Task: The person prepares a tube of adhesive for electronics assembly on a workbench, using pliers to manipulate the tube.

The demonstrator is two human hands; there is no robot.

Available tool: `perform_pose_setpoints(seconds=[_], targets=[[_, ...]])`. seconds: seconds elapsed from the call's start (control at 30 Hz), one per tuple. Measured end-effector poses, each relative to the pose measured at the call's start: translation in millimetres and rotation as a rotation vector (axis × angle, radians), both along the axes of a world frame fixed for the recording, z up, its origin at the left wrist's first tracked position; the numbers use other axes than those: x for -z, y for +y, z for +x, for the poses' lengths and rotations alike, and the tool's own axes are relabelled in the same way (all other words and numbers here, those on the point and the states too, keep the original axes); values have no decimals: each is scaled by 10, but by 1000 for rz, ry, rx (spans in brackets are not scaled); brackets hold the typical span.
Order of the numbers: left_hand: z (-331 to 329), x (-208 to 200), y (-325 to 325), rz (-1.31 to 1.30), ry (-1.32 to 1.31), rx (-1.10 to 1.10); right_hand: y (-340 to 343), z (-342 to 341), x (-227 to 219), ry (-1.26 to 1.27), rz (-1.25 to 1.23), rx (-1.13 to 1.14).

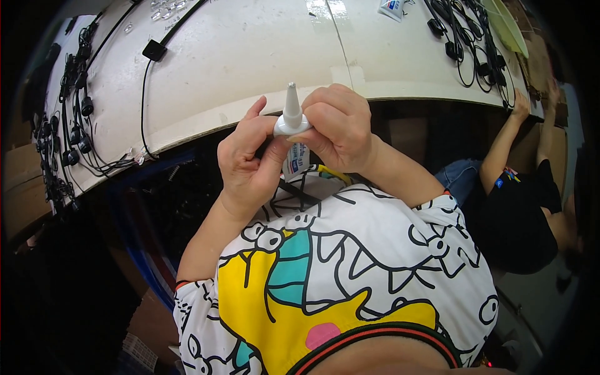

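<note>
A white glue tube [297, 161] with a long tapered nozzle [292, 107] stands nozzle-up in front of my chest, just off the near edge of the table. My left hand [249, 161] grips it from the left, thumb against the shoulder below the nozzle and index finger lifted. On the other side, my right hand [340, 128] has its fingers curled and its thumb pressed near the nozzle's base. Part of the tube's printed body shows below the thumbs. Beyond the hands, a black cable with a square black box [154, 50] lies across the white table [250, 56].
Bundled black cables [78, 119] hang over the table's left end; more coiled cables [469, 44] lie at the right. Another tube [392, 8] and small clear pieces [167, 9] sit at the back. A co-worker in black [515, 212] reaches to the table's right end.
</note>
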State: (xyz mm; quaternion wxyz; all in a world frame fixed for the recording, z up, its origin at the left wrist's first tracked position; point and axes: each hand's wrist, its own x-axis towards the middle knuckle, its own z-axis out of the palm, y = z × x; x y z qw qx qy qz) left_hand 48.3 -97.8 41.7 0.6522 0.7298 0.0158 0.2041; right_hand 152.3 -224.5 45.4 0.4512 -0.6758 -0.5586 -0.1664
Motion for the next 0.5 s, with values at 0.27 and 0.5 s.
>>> perform_pose_setpoints(seconds=[0.27,0.5], targets=[[10,37,33,138,-73,33,-13,-3,23,10,58,-45],[27,-159,-48,-106,76,-30,-20,24,24,66,-66,-22]])
